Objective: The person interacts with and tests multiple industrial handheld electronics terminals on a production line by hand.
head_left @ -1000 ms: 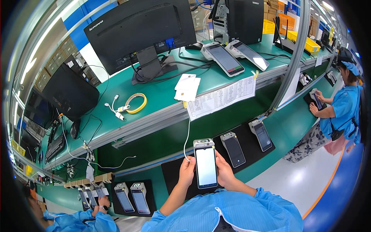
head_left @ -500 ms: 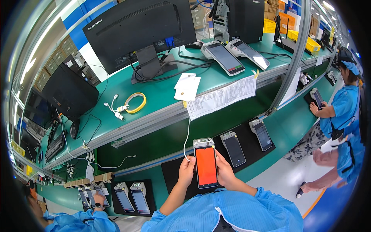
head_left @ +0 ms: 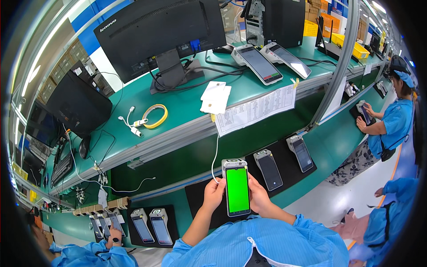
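Between my hands is a handheld payment terminal (head_left: 237,189), light grey at its top end, its screen filled with plain green. My left hand (head_left: 215,194) grips its left edge, where a white cable (head_left: 214,164) reaches the terminal from above. My right hand (head_left: 258,196) is closed around the opposite edge. Beneath lies a black mat (head_left: 195,196). To the right on it rest a terminal with a dark screen (head_left: 268,170) and another with a lit grey screen (head_left: 300,153).
Two terminals (head_left: 151,227) lie on a mat at lower left, beside a co-worker's hand (head_left: 114,236). On the upper shelf stand a monitor (head_left: 160,40), yellow tape roll (head_left: 156,116), white cards (head_left: 215,98) and two more terminals (head_left: 258,64). A metal post (head_left: 340,66) rises at right, near another co-worker (head_left: 396,120).
The screen of the terminal I hold has turned from red to green. My hands stay around it. A person at lower right has moved; the co-worker at right now has a hand atop their terminal.
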`<state>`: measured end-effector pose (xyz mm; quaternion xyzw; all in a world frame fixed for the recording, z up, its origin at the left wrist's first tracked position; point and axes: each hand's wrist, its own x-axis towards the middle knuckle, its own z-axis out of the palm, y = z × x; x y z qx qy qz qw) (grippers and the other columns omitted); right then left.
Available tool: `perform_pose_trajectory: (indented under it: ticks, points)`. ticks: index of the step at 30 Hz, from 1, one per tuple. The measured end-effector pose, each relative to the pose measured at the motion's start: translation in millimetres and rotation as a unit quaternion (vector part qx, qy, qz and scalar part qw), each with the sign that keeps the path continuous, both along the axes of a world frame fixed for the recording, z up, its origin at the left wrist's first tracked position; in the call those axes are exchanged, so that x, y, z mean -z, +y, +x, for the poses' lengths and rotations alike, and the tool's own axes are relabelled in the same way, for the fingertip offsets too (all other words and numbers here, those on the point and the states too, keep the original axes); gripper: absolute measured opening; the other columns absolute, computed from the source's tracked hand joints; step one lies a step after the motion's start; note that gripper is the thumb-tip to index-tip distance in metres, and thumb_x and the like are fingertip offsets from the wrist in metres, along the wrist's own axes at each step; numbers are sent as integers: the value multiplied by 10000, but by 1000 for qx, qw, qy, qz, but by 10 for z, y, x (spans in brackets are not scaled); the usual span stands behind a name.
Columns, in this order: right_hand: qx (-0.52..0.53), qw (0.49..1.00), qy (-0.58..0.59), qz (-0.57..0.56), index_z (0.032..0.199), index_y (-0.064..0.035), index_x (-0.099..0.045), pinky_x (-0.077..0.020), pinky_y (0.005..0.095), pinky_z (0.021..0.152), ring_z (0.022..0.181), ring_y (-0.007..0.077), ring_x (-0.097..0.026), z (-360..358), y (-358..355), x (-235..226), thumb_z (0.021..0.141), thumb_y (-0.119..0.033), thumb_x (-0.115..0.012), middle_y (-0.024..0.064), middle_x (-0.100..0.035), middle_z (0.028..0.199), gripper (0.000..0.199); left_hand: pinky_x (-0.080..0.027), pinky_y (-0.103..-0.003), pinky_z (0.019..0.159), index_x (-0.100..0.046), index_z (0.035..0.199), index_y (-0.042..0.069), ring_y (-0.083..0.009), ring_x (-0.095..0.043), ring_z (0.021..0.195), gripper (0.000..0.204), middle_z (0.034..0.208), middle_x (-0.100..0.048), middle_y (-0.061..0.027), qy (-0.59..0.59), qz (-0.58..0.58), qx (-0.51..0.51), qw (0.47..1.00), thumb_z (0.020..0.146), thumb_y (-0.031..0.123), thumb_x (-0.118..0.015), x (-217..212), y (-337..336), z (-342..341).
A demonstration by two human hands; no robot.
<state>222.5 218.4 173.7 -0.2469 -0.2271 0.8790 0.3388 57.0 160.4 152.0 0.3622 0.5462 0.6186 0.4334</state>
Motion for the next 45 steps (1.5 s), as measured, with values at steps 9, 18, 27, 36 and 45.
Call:
perform_pose_trajectory:
  ticks: [9,18,27,36,45]
  points:
    - [-9,1000,11,-23,1444,-97,-305,-428,363,1014,1202,184,-502,-13,19,91,1032,-220,-306,81,-482,1342,430,-382,-202,571,-564,817,39,-25,-457,627,223,714,-551,30,11,26,-17,999,982,173,-498,-4,21,57]
    - [-2,1000,15,-8,1445,-96,-304,-422,365,1020,1212,193,-491,-27,8,3,1034,-238,-305,85,-479,1344,435,-372,-201,567,-514,804,62,-22,-430,619,211,698,-516,39,-24,55,-6,998,986,163,-478,53,51,62]
    - [16,999,-48,3,1432,-62,-317,-448,356,997,1172,194,-530,-50,29,83,1034,-268,-308,103,-511,1308,448,-370,-213,531,-472,763,77,-36,-424,577,258,657,-489,32,15,30,19,999,998,180,-444,62,71,37]
    - [38,997,-45,58,1418,-33,-329,-461,321,967,1129,166,-555,-47,146,212,1021,-311,-359,94,-539,1268,486,-408,-221,511,-474,786,71,-78,-478,568,264,669,-526,-27,-119,24,50,991,1010,189,-398,-49,106,-27]
    - [44,993,-48,97,1419,-29,-341,-460,283,934,1087,132,-563,-124,153,167,1032,-237,-355,95,-556,1252,440,-445,-244,609,-524,788,26,-115,-518,609,382,707,-563,-75,-121,8,-191,974,969,362,-523,287,908,-981]
